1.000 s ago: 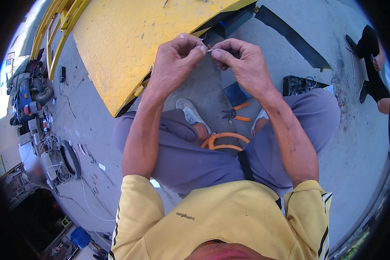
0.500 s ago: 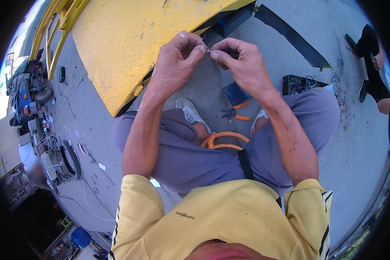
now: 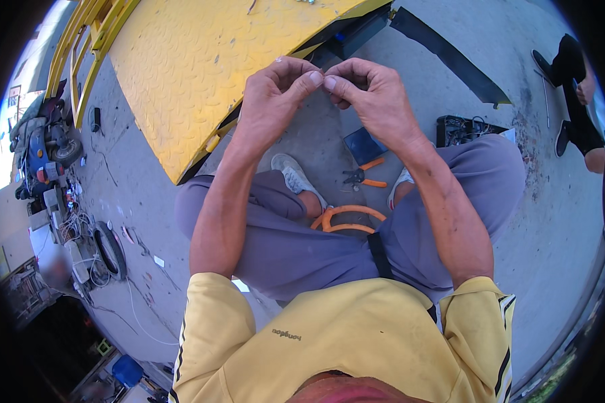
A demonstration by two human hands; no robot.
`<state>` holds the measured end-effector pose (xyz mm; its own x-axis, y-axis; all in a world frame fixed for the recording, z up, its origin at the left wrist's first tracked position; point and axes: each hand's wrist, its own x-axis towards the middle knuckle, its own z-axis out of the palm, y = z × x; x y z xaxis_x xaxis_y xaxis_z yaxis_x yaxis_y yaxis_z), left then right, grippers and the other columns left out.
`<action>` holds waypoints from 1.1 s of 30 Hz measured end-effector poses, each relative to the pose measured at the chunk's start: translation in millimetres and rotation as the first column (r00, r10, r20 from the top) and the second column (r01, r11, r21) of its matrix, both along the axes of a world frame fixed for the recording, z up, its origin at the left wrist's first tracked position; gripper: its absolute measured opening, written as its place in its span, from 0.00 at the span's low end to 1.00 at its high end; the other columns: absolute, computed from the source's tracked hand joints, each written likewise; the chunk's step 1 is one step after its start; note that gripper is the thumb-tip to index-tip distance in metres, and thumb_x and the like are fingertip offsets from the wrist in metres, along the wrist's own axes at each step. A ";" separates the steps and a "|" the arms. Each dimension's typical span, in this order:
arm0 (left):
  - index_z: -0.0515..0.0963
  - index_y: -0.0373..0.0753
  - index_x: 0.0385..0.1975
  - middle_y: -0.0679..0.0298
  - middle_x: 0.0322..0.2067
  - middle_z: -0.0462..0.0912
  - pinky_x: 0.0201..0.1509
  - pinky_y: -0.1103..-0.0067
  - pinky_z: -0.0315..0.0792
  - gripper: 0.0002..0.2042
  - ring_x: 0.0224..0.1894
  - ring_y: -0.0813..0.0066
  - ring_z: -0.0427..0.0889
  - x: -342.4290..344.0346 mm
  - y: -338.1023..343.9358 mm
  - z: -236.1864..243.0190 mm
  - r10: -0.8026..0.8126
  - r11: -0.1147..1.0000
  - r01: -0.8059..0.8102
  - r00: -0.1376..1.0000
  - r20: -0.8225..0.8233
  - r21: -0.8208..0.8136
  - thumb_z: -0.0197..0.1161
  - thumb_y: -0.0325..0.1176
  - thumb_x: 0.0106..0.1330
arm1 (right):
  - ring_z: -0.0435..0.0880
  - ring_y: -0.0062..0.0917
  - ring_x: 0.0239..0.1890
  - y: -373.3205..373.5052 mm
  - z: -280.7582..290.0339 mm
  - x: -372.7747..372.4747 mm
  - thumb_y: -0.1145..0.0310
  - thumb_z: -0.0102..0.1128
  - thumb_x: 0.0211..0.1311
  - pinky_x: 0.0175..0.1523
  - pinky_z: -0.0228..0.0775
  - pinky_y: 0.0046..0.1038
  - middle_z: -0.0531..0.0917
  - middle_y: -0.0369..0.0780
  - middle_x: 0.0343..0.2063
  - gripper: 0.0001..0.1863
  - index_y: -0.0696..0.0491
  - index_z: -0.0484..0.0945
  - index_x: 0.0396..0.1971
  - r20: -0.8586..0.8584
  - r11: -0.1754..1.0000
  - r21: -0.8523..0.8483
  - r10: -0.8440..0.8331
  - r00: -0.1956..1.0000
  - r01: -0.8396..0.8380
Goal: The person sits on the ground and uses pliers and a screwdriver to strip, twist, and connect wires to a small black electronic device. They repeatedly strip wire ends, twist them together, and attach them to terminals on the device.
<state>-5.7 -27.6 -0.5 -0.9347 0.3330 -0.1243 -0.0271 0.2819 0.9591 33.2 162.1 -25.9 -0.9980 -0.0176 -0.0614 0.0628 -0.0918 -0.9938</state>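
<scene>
My left hand [image 3: 279,97] and my right hand [image 3: 370,101] meet fingertip to fingertip just below the edge of a yellow tread-plate platform [image 3: 181,80]. Both pinch a tiny, thin piece, apparently wire [image 3: 322,73], mostly hidden between thumbs and forefingers. Below my hands, orange-handled stripping pliers [image 3: 372,183] lie on the floor beside a dark blue box [image 3: 360,144]. A larger orange-framed tool or handle [image 3: 349,209] rests between my legs.
A black case of cables [image 3: 470,131] sits right. A long dark metal strip [image 3: 444,54] lies above it. A person's legs [image 3: 565,67] are at far right. A scooter [image 3: 40,151], tire [image 3: 109,252] and tangled cables line the left; a yellow frame [image 3: 91,47] is upper left.
My fingertips have drawn closer together over the small piece, covering more of it. The whole view has shifted very slightly.
</scene>
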 end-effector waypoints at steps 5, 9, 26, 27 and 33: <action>0.85 0.35 0.43 0.69 0.36 0.84 0.39 0.83 0.72 0.09 0.34 0.84 0.76 1.6 4.2 -1.5 0.022 0.999 -0.022 1.000 0.001 0.046 0.70 0.35 0.72 | 0.81 0.14 0.30 -0.9 -1.2 1.2 0.67 0.67 0.71 0.37 0.77 0.20 0.85 0.33 0.29 0.09 0.59 0.86 0.40 0.004 1.000 -0.011 -0.004 1.000 0.004; 0.85 0.35 0.43 0.69 0.38 0.84 0.40 0.82 0.73 0.09 0.35 0.83 0.77 3.8 6.1 -1.5 0.034 0.993 -0.035 0.999 0.012 0.111 0.70 0.34 0.71 | 0.82 0.14 0.32 -1.0 0.0 1.5 0.67 0.67 0.72 0.39 0.79 0.20 0.86 0.34 0.30 0.10 0.59 0.86 0.41 0.034 0.999 -0.049 0.003 0.999 -0.001; 0.80 0.36 0.38 0.65 0.45 0.81 0.42 0.82 0.75 0.01 0.37 0.81 0.78 9.2 16.7 -13.2 0.096 0.939 -0.091 0.995 0.001 0.330 0.63 0.24 0.71 | 0.86 0.16 0.34 -5.6 4.6 4.9 0.70 0.65 0.73 0.41 0.80 0.20 0.89 0.38 0.32 0.10 0.62 0.85 0.44 0.073 0.974 -0.228 0.009 0.997 0.008; 0.80 0.36 0.38 0.65 0.45 0.81 0.41 0.82 0.75 0.01 0.38 0.82 0.78 10.0 17.3 -13.0 0.102 0.939 -0.094 0.995 -0.007 0.331 0.64 0.23 0.71 | 0.86 0.16 0.34 -6.0 4.5 5.1 0.70 0.65 0.73 0.41 0.81 0.20 0.89 0.38 0.32 0.10 0.62 0.85 0.44 0.076 0.974 -0.225 -0.002 0.997 0.019; 0.80 0.34 0.38 0.63 0.46 0.80 0.42 0.83 0.78 0.04 0.41 0.80 0.81 14.0 19.3 -15.8 0.115 0.987 -0.061 0.916 -0.385 0.149 0.67 0.19 0.67 | 0.86 0.16 0.33 -7.1 1.8 4.2 0.70 0.65 0.73 0.40 0.81 0.21 0.89 0.38 0.32 0.11 0.62 0.85 0.44 0.083 0.981 -0.186 -0.035 0.996 0.050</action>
<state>8.3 -8.3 -16.4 -0.9256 0.2355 0.2963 0.3388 0.1663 0.9261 37.5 155.0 -24.1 -0.9902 0.0060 -0.1397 0.1325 -0.2800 -0.9508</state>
